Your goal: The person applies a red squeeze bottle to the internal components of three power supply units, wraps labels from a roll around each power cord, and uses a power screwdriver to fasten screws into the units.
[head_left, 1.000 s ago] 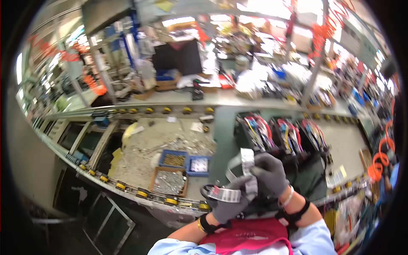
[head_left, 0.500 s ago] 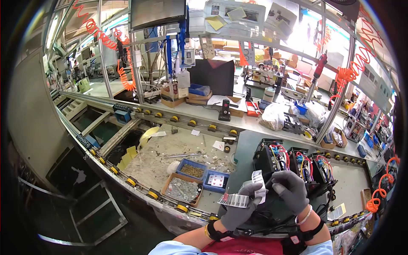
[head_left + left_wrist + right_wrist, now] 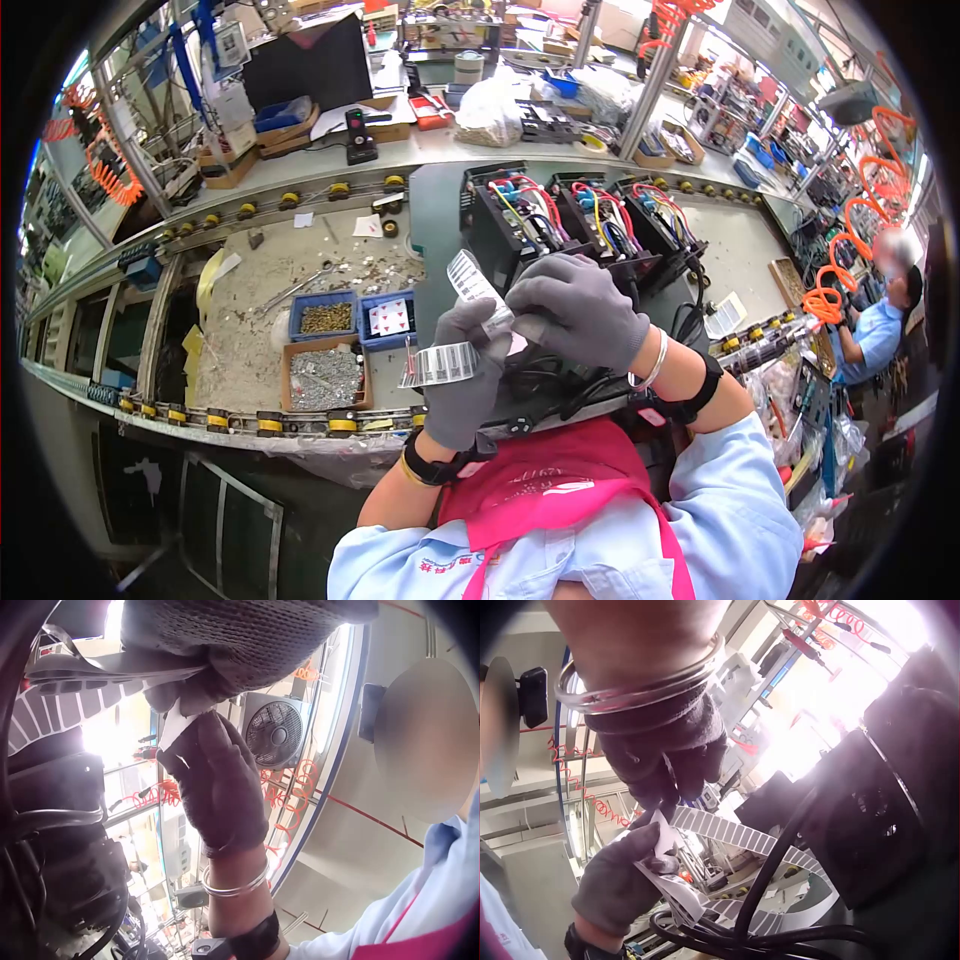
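Note:
A strip of printed white labels (image 3: pixel 447 364) is folded over my gloved left hand (image 3: pixel 464 385), whose fingers and thumb grip it. Its upper end stands up above that hand. My gloved right hand (image 3: pixel 580 308) meets the left at the strip, thumb and fingertips pinching a piece of it. In the left wrist view a white piece (image 3: pixel 180 724) lies between the fingertips of the right hand (image 3: pixel 217 780). The right wrist view shows the strip (image 3: pixel 735 834) looping out beside black cables (image 3: pixel 772 862), with the left hand (image 3: pixel 619 885) holding its folded part.
Three black units with coloured wires (image 3: pixel 510 220) stand behind the hands on a green board (image 3: pixel 440 190). To the left are blue bins (image 3: pixel 325 298) and a carton of small metal parts (image 3: pixel 325 375). A roller rail (image 3: pixel 270 424) runs along the near edge. Another person (image 3: pixel 870 335) is at far right.
The head view has shifted, so the bench appears further up and left. My right hand, apart from the strip half a second ago, has come in against it beside the left hand.

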The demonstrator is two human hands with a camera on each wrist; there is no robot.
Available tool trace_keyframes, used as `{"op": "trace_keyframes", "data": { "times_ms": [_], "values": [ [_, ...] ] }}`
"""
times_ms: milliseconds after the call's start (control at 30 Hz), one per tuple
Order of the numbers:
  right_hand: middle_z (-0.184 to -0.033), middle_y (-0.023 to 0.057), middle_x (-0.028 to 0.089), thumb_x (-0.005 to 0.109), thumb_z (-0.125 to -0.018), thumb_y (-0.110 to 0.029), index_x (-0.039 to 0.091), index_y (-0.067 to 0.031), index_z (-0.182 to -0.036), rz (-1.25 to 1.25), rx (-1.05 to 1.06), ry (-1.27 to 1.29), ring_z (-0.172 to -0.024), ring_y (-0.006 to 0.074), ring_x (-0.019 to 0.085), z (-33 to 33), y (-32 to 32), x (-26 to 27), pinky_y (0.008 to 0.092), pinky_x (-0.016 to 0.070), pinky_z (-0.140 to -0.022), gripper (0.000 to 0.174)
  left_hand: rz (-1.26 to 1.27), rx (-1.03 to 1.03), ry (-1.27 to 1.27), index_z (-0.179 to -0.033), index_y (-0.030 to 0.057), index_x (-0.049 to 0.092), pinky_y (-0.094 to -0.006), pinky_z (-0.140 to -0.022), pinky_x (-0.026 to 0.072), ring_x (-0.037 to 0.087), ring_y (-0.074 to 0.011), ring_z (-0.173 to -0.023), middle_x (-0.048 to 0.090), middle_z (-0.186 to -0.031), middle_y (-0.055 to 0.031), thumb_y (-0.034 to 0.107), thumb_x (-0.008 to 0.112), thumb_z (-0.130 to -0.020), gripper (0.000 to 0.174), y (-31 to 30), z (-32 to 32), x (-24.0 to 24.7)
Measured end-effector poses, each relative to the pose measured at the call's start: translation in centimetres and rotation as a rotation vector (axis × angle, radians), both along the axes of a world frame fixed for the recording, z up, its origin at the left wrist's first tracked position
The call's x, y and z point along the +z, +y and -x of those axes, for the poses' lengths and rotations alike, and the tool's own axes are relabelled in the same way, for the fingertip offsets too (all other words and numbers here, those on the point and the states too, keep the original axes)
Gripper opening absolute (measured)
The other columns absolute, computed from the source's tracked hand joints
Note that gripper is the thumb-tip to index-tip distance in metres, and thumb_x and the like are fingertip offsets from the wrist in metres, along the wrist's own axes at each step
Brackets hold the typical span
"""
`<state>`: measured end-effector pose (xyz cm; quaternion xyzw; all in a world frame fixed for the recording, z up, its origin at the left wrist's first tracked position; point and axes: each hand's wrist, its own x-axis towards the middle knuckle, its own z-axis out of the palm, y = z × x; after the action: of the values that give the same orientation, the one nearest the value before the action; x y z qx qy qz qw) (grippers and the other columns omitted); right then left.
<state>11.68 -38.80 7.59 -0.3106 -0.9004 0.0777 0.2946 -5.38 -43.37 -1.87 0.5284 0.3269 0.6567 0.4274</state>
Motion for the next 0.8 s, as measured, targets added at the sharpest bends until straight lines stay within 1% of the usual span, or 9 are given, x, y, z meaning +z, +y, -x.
{"op": "trace_keyframes", "data": {
  "times_ms": [167, 267, 400, 500, 600, 667, 700, 733, 800],
  "values": [
    [-0.092, 0.0059, 0.062, 0.073, -0.079, -0.027, 0.066, -0.0098, -0.093, -0.060, -0.026, -0.040, -0.089, 0.0280, 0.063, -0.7, 0.1, -0.7, 0.0404, 0.0496, -0.079, 0.023, -0.006, -0.013, 0.082, -0.124, 0.0030, 0.050, -0.0244, -0.082, 0.0529, 0.062, -0.0106, -0.095, 0.061, -0.110, -0.0072, -0.003, 0.064, -0.090, 0.037, 0.2, -0.7, -0.6],
    [-0.089, 0.0044, 0.061, 0.072, -0.079, -0.026, 0.066, -0.0117, -0.091, -0.069, -0.052, -0.148, -0.089, 0.0261, 0.063, -1.2, -0.4, -1.3, 0.0419, 0.0490, -0.079, 0.020, -0.018, -0.033, 0.224, -0.122, 0.0024, 0.052, -0.0239, -0.081, 0.0525, 0.062, -0.0092, -0.093, 0.062, -0.107, -0.0063, -0.003, 0.064, -0.089, 0.036, -0.1, -0.6, -0.5],
    [-0.085, 0.0027, 0.059, 0.070, -0.078, -0.024, 0.064, -0.0133, -0.088, -0.123, -0.095, -0.234, -0.085, 0.0231, 0.062, -1.7, -1.4, -3.1, 0.0415, 0.0488, -0.077, 0.015, 0.004, -0.053, 0.278, -0.120, 0.0019, 0.054, -0.0245, -0.078, 0.0526, 0.062, -0.0083, -0.089, 0.064, -0.099, -0.0044, -0.003, 0.065, -0.088, 0.034, -0.6, -1.2, -1.6],
    [-0.082, 0.0008, 0.057, 0.068, -0.074, -0.021, 0.062, -0.0135, -0.083, -0.238, -0.123, -0.248, -0.082, 0.0201, 0.061, -1.8, -2.3, -4.5, 0.0386, 0.0489, -0.075, 0.013, -0.049, -0.009, 0.331, -0.120, 0.0016, 0.054, -0.0254, -0.078, 0.0531, 0.063, -0.0096, -0.089, 0.063, -0.100, -0.0055, -0.002, 0.064, -0.089, 0.033, -1.0, -1.6, -2.9],
    [-0.082, -0.0002, 0.057, 0.067, -0.071, -0.020, 0.062, -0.0132, -0.082, -0.357, -0.127, -0.280, -0.082, 0.0187, 0.060, -1.7, -3.0, -5.5, 0.0370, 0.0487, -0.075, 0.014, -0.013, 0.064, 0.380, -0.115, 0.0003, 0.059, -0.0321, -0.078, 0.0544, 0.066, -0.0187, -0.092, 0.064, -0.104, -0.0121, -0.003, 0.067, -0.084, 0.032, -0.8, -1.8, -4.1],
    [-0.082, -0.0006, 0.057, 0.067, -0.070, -0.019, 0.062, -0.0130, -0.082, -0.435, -0.097, -0.320, -0.081, 0.0180, 0.060, -1.5, -3.2, -5.5, 0.0359, 0.0484, -0.075, 0.014, 0.015, 0.069, 0.381, -0.115, 0.0002, 0.058, -0.0314, -0.077, 0.0539, 0.066, -0.0184, -0.089, 0.064, -0.103, -0.0121, -0.003, 0.067, -0.085, 0.031, -0.8, -1.6, -4.1],
    [-0.083, -0.0006, 0.058, 0.067, -0.070, -0.019, 0.063, -0.0132, -0.082, -0.423, -0.088, -0.282, -0.081, 0.0180, 0.060, -1.5, -3.0, -5.5, 0.0361, 0.0482, -0.075, 0.014, 0.028, 0.073, 0.380, -0.114, 0.0002, 0.058, -0.0310, -0.077, 0.0537, 0.066, -0.0183, -0.088, 0.064, -0.102, -0.0121, -0.003, 0.067, -0.085, 0.031, -0.7, -1.5, -4.1],
    [-0.084, -0.0005, 0.058, 0.067, -0.070, -0.019, 0.063, -0.0134, -0.081, -0.411, -0.081, -0.244, -0.082, 0.0181, 0.060, -1.6, -2.5, -5.4, 0.0363, 0.0479, -0.076, 0.013, 0.036, 0.038, 0.297, -0.118, 0.0002, 0.056, -0.0303, -0.076, 0.0535, 0.065, -0.0173, -0.088, 0.063, -0.104, -0.0111, -0.001, 0.067, -0.087, 0.033, -0.6, -1.4, -4.5],
    [-0.087, -0.0012, 0.061, 0.070, -0.069, -0.018, 0.064, -0.0145, -0.078, -0.342, -0.131, -0.115, -0.083, 0.0189, 0.061, -2.0, -0.7, -5.0, 0.0371, 0.0469, -0.078, 0.012, 0.065, 0.017, 0.298, -0.124, -0.0002, 0.050, -0.0300, -0.084, 0.0537, 0.064, -0.0175, -0.099, 0.061, -0.110, -0.0114, -0.002, 0.063, -0.090, 0.037, -0.8, -0.6, -4.6]
  ]
}}
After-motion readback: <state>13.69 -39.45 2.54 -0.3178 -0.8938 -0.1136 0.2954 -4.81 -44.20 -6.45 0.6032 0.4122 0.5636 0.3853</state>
